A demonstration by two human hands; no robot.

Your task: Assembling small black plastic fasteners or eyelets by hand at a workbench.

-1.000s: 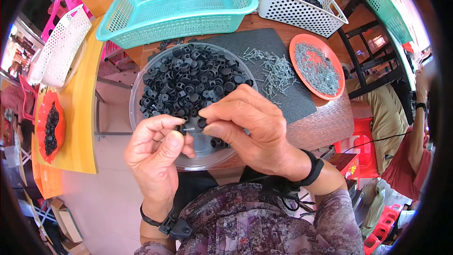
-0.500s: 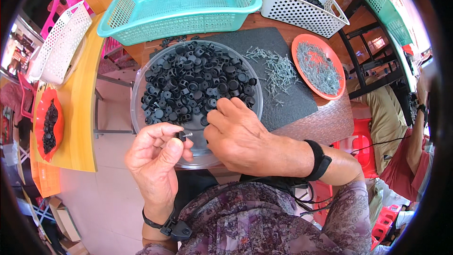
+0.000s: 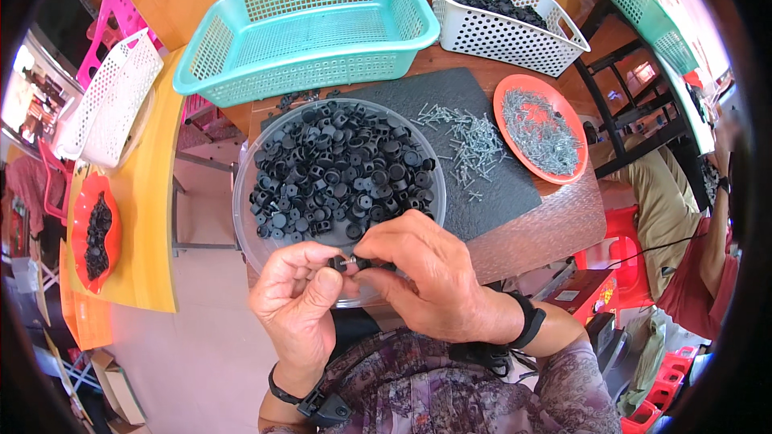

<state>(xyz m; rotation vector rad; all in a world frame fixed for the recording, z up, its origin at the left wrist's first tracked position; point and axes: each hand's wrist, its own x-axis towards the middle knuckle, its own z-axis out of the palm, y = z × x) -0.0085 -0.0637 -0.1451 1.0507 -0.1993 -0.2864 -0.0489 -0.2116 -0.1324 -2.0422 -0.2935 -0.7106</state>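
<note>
My left hand (image 3: 301, 297) pinches a small black plastic piece (image 3: 337, 263) between thumb and fingers. A short threaded metal screw (image 3: 348, 261) sticks out of it to the right. At the screw's other end, my right hand (image 3: 430, 277) grips a second small black plastic piece (image 3: 363, 263), partly hidden by its fingers. Whether this piece touches the screw tip I cannot tell. Both hands are over the near edge of a clear round basin (image 3: 242, 207), which holds a heap of black plastic pieces (image 3: 346, 165).
Loose screws (image 3: 474, 145) lie on a dark mat (image 3: 503, 197), beside an orange plate (image 3: 502, 124) of screws. Behind are a teal basket (image 3: 314, 68) and a white basket (image 3: 507, 47) with black parts. Leftward, a red dish (image 3: 112, 237) sits on a yellow table (image 3: 149, 249). A person sits at right.
My right hand has come from the heap to my left hand, bringing a black piece to the screw. My left hand has shifted right and nearer my body, and the view has tilted.
</note>
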